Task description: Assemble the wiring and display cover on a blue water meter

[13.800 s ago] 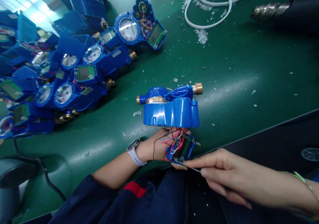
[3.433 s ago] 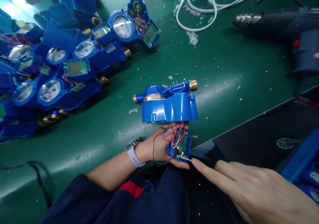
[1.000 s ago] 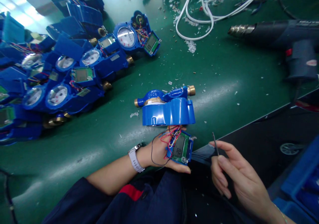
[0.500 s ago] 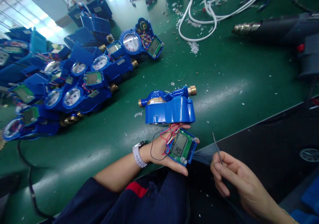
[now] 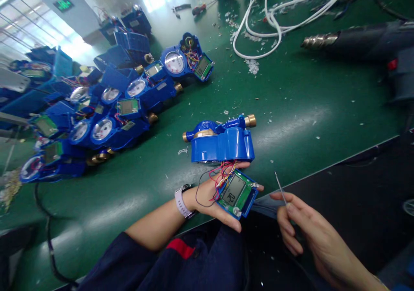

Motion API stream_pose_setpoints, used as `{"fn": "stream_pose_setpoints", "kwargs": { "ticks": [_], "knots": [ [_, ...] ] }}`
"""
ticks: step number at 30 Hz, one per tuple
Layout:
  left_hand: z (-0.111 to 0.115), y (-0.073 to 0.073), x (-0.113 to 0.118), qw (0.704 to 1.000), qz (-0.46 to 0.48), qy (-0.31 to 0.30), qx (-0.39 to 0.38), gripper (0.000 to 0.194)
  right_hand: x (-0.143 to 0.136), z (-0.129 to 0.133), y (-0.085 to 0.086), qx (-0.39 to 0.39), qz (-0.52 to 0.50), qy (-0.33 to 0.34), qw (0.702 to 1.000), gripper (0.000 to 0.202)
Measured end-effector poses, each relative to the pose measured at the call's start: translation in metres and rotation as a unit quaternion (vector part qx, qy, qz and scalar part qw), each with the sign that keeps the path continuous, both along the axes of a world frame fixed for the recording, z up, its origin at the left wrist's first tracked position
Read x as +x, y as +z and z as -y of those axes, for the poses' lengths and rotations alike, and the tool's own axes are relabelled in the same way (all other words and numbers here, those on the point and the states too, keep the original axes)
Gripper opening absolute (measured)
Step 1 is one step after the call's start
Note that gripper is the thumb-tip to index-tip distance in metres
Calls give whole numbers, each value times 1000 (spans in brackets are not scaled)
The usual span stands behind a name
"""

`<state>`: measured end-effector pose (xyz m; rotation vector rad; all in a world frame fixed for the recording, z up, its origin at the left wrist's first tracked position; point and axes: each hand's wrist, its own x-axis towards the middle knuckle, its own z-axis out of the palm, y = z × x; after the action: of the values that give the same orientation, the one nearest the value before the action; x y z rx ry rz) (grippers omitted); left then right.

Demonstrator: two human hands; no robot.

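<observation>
My left hand [image 5: 211, 198] cradles a green circuit board with an LCD display [image 5: 235, 192] in a blue plastic frame; the thumb lies along its near side. Red, black, yellow and white wires [image 5: 223, 176] run from the board to a blue water meter [image 5: 223, 144] with brass ends, tipped on its side on the bench just beyond the fingers. Between thumb and fingers of my right hand [image 5: 310, 226] is a thin pointed metal tool [image 5: 280, 187]. Its tip points up and to the left, apart from the board. The tool's other end is hidden in the hand.
Several blue water meters [image 5: 106, 129] with open covers crowd the left of the green bench [image 5: 291, 110]. A heat gun [image 5: 352, 41] lies at right, near a white cable [image 5: 258, 56]. Pliers [image 5: 183, 7] and a red-handled screwdriver [image 5: 199, 10] lie at the back.
The view has shifted slightly, so the bench items appear further right and lower. My right hand's fingers have opened out a little around the tool. My left hand still supports the board.
</observation>
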<state>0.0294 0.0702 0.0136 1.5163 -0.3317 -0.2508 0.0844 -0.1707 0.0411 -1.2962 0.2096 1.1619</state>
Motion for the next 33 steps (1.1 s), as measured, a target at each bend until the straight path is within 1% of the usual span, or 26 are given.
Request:
{"fn": "stream_pose_setpoints", "kwargs": {
  "ticks": [3,5,7,9,11,12,13,16,19,21,22,23,24,26,27,28,30,31,33],
  "knots": [
    [2,5,-1,995,-71,-14,-74,116,8,-4,0,-28,22,-62,997,56],
    [3,7,-1,989,-93,-17,-113,116,18,-9,1,-37,38,-120,991,61],
    [3,8,-2,985,-103,-23,-135,116,32,-16,3,-35,42,-181,982,61],
    [4,9,-3,978,-118,-28,-168,118,50,-24,6,-21,39,-227,973,47],
    [5,9,-4,967,-140,-29,-211,120,71,-34,7,-1,43,-253,967,27],
    [6,9,-4,961,-150,-28,-232,121,82,-39,8,11,49,-259,965,22],
    [6,9,-5,955,-159,-27,-250,121,94,-44,8,23,58,-264,963,22],
    [9,8,-7,939,-175,-30,-295,121,124,-55,4,42,103,-264,958,34],
    [10,8,-8,923,-176,-38,-339,122,138,-62,0,2,187,-215,958,52],
    [10,8,-9,917,-180,-43,-352,123,134,-65,-3,-10,300,-152,942,65],
    [9,8,-9,915,-184,-44,-355,123,130,-65,-4,-2,369,-105,923,70],
    [8,8,-9,914,-190,-44,-357,123,126,-66,-5,11,436,-45,899,74],
    [7,8,-9,912,-194,-47,-357,123,121,-67,-5,25,497,22,867,75],
    [4,7,-9,912,-200,-60,-352,122,114,-70,-5,41,594,149,790,74],
    [2,6,-9,913,-202,-69,-346,123,113,-73,-4,46,632,193,749,74],
    [0,6,-9,915,-205,-79,-339,124,113,-76,-4,50,665,221,712,74],
    [-4,7,-10,919,-207,-85,-324,127,116,-83,-3,57,713,248,654,75],
    [-6,8,-10,923,-206,-79,-317,127,119,-87,-2,59,729,256,633,75],
    [-8,13,-13,931,-193,-49,-307,121,125,-93,-1,58,751,267,601,73]
  ]
}}
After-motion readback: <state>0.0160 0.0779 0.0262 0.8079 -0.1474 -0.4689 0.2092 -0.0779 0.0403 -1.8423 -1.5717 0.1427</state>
